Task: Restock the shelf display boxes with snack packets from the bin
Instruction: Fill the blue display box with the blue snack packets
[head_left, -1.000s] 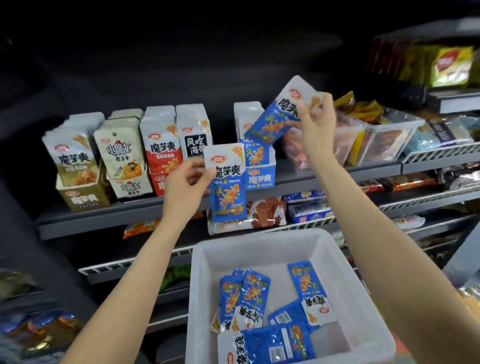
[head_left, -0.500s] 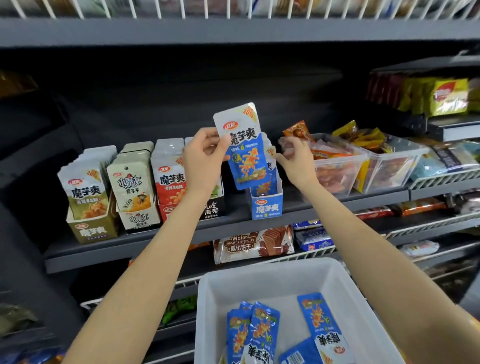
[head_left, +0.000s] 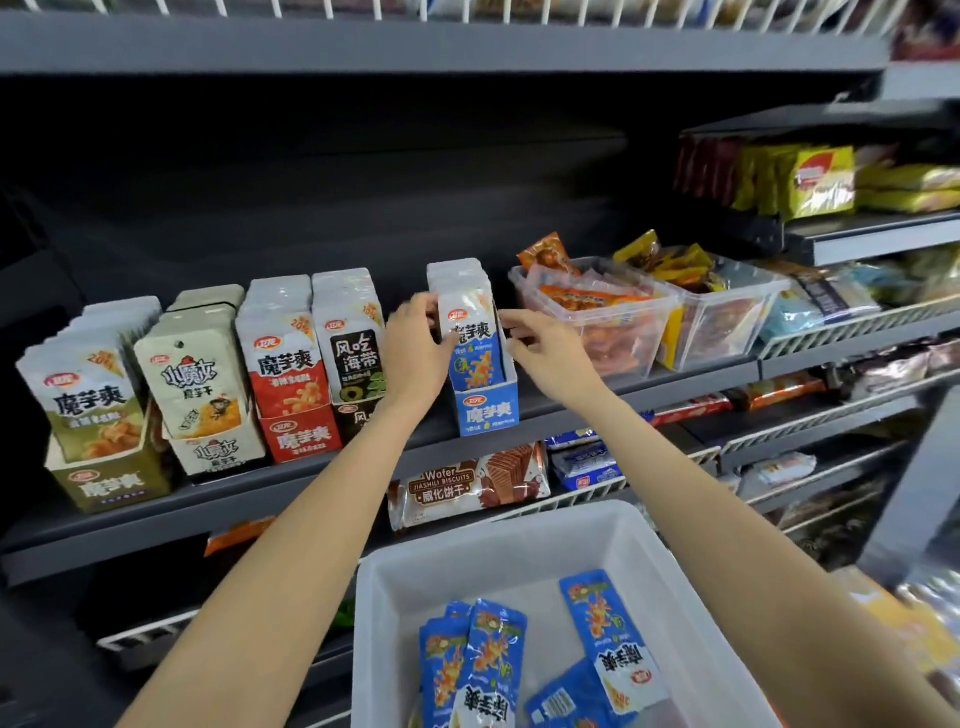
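A blue display box (head_left: 488, 410) stands on the grey shelf (head_left: 311, 488) and holds a row of blue and white snack packets (head_left: 470, 338). My left hand (head_left: 418, 338) grips the left edge of the front packet, which sits upright in the box. My right hand (head_left: 540, 340) hovers at the packet's right edge with fingers loosely curled; contact cannot be told. Below, a white bin (head_left: 498, 561) holds several more blue packets (head_left: 613, 629) lying flat.
Left of the blue box stand black (head_left: 353, 353), red (head_left: 291, 384), white (head_left: 202, 395) and olive (head_left: 98, 426) display boxes full of packets. Two clear tubs of snacks (head_left: 623, 322) sit to the right. A wafer biscuit pack (head_left: 467, 483) lies on the lower wire shelf.
My left hand has lowered its blue packet from above the box down into the front of the blue box. My right hand has shifted to the box's right side.
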